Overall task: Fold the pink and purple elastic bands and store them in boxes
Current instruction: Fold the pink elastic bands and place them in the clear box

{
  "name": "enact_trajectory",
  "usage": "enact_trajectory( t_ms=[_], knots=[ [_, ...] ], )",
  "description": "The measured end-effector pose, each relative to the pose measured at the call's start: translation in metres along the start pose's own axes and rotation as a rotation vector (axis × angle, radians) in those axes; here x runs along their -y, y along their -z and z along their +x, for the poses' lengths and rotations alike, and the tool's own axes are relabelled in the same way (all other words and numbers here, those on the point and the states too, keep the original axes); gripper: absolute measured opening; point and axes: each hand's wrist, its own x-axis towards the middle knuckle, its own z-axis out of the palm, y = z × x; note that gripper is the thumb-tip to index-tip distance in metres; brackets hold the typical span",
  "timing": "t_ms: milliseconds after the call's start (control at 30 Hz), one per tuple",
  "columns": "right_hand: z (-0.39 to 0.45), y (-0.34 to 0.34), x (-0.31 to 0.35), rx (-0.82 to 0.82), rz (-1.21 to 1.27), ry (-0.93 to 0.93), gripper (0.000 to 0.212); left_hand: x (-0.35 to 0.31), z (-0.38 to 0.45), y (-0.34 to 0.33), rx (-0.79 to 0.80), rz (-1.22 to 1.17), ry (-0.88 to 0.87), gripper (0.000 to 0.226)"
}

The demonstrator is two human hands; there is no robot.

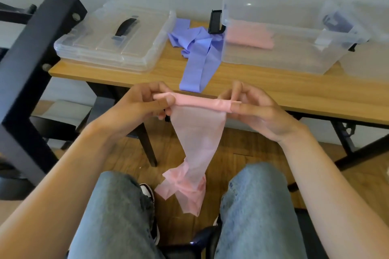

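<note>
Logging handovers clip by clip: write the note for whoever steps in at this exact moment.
Left hand and right hand: each pinches one end of the rolled top edge of the pink band, held in the air in front of the table; its loose tail hangs down between the knees.
Purple band: unfolded heap on the table, one end draped over the front edge.
Open clear box: a folded pink band already inside. Lid lies to its left.
Done: one pink band stored.
Left: finish folding the held pink band, box it, then fold and box the purple one.
</note>
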Motion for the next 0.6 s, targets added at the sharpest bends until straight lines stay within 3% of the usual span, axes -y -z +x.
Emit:
enact_trajectory(
  t_ms=[233, 400, 600],
  knots=[
    [0.0, -0.002, 0.012, -0.086, -0.303, 0.158, 0.026, 0.007, -0.004, 0.001, 0.006, -0.1, 0.0, 0.038],
    [0.002, 0.0, 0.014, -0.165, -0.422, 0.163, 0.037, 0.012, -0.005, 0.0, -0.022, -0.165, -0.014, 0.039],
    [-0.003, 0.0, 0.018, -0.196, -0.508, 0.226, 0.017, 0.019, -0.005, 0.001, -0.031, -0.231, 0.005, 0.034]
  ],
)
